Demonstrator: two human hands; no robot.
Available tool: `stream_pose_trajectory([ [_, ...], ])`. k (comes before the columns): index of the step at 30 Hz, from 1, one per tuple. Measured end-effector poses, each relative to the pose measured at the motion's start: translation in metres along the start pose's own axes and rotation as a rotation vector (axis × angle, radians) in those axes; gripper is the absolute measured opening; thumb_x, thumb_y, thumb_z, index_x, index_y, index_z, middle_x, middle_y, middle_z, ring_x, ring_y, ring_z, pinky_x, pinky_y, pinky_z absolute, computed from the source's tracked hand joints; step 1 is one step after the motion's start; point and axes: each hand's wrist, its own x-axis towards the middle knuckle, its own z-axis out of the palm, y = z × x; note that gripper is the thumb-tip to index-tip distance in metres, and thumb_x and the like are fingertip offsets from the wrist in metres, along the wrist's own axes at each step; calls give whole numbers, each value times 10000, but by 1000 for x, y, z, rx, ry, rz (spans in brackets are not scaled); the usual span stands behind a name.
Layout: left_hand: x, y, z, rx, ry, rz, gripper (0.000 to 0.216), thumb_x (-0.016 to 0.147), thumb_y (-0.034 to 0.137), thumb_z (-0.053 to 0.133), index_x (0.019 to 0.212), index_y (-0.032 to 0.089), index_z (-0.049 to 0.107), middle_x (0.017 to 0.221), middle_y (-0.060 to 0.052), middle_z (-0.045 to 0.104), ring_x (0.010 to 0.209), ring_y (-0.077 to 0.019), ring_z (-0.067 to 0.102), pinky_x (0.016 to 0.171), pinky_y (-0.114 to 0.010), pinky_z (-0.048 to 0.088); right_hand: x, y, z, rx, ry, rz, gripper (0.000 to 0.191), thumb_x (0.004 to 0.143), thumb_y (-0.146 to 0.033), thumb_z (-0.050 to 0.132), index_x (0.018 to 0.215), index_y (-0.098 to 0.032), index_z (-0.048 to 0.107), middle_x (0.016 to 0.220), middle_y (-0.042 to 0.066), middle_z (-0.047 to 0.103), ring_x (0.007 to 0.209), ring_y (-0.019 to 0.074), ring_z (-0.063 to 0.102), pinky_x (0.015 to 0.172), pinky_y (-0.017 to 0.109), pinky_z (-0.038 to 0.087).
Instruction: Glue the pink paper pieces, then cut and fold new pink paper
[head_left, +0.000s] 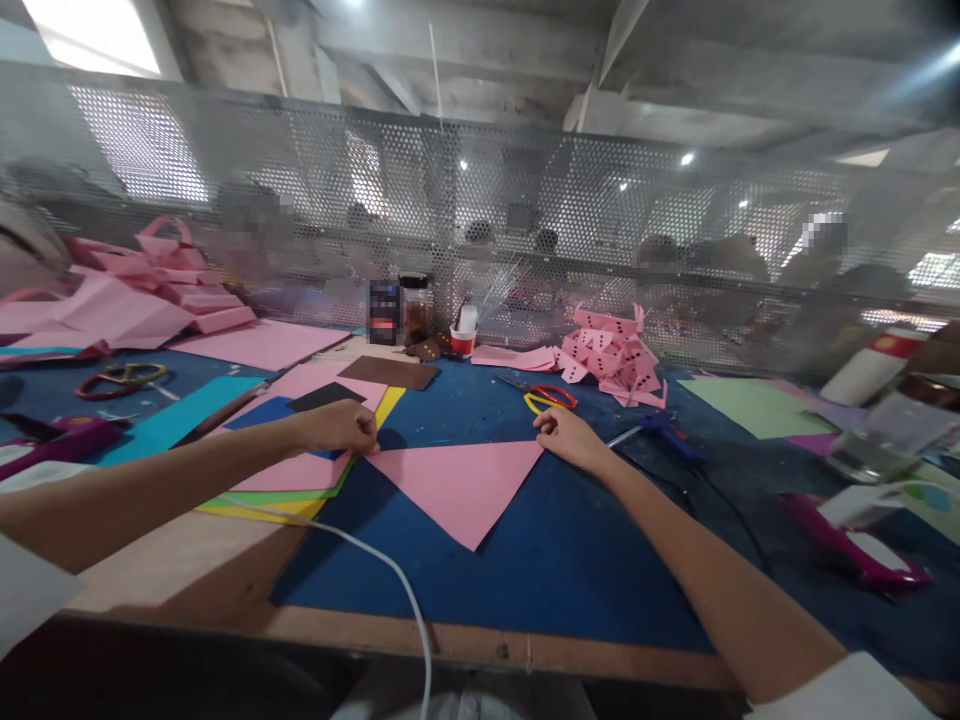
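A pink paper triangle (459, 487) lies on the blue mat (570, 560), its point aimed toward me. My left hand (339, 427) pinches the triangle's left corner with fingers closed. My right hand (568, 436) is curled on the triangle's right corner, pressing it to the mat. Both forearms reach in from the bottom corners.
A stack of coloured sheets (296, 480) lies left of the triangle. Red-and-yellow scissors (550, 399) sit just behind my right hand. Folded pink pieces (613, 352), jars (415, 309), a white cable (390, 570) and a magenta glue gun (855, 545) surround the mat. A perforated metal screen (480, 220) closes the back.
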Motion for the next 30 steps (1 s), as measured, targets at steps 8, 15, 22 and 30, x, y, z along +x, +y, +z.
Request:
stream_pose_trajectory([
  [8, -9, -2, -2, -37, -16, -18, 226, 583, 404, 682, 608, 184, 638, 591, -4, 609, 582, -145, 543, 533, -229, 391, 1, 0, 0, 3, 4, 0, 246, 709, -107, 657, 945, -176, 664, 889, 19, 677, 752, 140, 614, 704, 242, 447],
  [15, -13, -2, -4, -39, -15, -45, 235, 593, 422, 679, 579, 193, 626, 608, -20, 621, 586, -151, 544, 523, -225, 377, 4, 6, 2, 9, 1, -15, 261, 710, -92, 639, 956, -174, 666, 886, 16, 679, 738, 132, 612, 706, 237, 449],
  [22, -20, 1, -6, -23, -15, -73, 202, 582, 389, 654, 572, 191, 613, 568, -10, 588, 568, -146, 511, 526, -230, 360, 5, 7, 2, 19, -2, -19, 269, 698, -74, 636, 948, -168, 668, 862, 12, 679, 723, 131, 613, 707, 238, 454],
  [30, -27, 6, -5, 26, 31, -87, 179, 545, 351, 594, 571, 179, 630, 574, -15, 579, 563, -144, 482, 500, -229, 314, 5, 5, 2, 19, -2, -21, 275, 691, -49, 626, 933, -171, 671, 866, 13, 679, 714, 127, 607, 708, 240, 458],
])
